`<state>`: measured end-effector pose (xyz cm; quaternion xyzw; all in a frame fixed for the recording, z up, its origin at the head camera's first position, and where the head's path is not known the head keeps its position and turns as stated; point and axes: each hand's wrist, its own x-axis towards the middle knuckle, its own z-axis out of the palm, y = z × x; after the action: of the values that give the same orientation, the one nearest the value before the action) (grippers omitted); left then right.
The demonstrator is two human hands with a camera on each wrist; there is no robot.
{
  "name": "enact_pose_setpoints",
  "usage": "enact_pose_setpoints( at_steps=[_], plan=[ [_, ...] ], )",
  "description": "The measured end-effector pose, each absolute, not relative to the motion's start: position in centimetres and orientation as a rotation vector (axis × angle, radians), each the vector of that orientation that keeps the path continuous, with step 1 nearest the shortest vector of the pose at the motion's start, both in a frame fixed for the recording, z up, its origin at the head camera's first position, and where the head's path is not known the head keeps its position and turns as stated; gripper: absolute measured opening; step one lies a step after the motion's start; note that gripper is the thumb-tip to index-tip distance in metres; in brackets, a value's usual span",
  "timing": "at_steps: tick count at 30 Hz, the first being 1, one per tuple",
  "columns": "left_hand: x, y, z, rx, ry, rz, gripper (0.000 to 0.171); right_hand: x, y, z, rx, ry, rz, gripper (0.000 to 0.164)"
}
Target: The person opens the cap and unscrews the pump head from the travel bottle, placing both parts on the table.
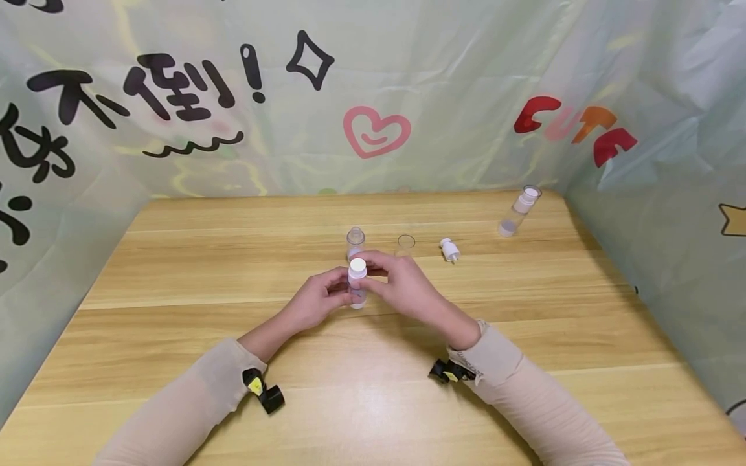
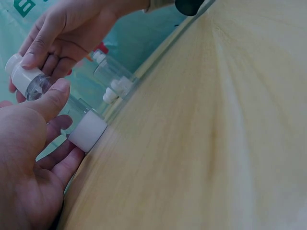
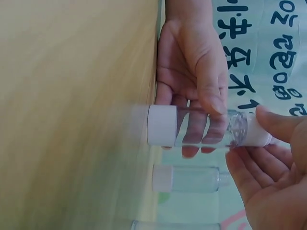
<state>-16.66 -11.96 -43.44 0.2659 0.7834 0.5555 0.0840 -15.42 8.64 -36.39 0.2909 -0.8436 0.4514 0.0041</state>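
Held between 2 hands near the middle of the table (image 1: 373, 414) is a clear bottle (image 3: 206, 129) with a white base, standing upright. The left hand (image 1: 316, 301) wraps its grip round the clear body, thumb on the near side and fingers behind. The right hand (image 1: 406, 289) pinches the white pump top (image 1: 358, 266) at the bottle's neck between thumb and fingers; how tightly the parts fit together, I cannot tell.

Just behind stands a 2nd bottle (image 1: 355, 243), also upright with a white base, its clear neck bare; the held bottle and fingers block its lower part from the head view. To its right, beyond the right hand, stands a clear cover (image 1: 406, 243), its lower part hard to make out against the wood. Further right lies a loose white pump (image 1: 450, 250), tilted on its side, near the cover. Well apart, toward the far right corner, is a 3rd bottle (image 1: 520, 210), upright, its white top under a clear cover. A printed sheet (image 1: 454, 77) with a pink heart (image 1: 377, 133) hangs behind the table.
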Motion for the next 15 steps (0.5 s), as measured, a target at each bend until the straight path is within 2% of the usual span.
enact_pose_setpoints(
  at_steps=[15],
  plan=[
    [-16.7,-11.9,-43.3,0.761,2.362,1.623,0.044,-16.6,9.6,-36.2,0.984,-2.707,1.628,0.036]
  ],
)
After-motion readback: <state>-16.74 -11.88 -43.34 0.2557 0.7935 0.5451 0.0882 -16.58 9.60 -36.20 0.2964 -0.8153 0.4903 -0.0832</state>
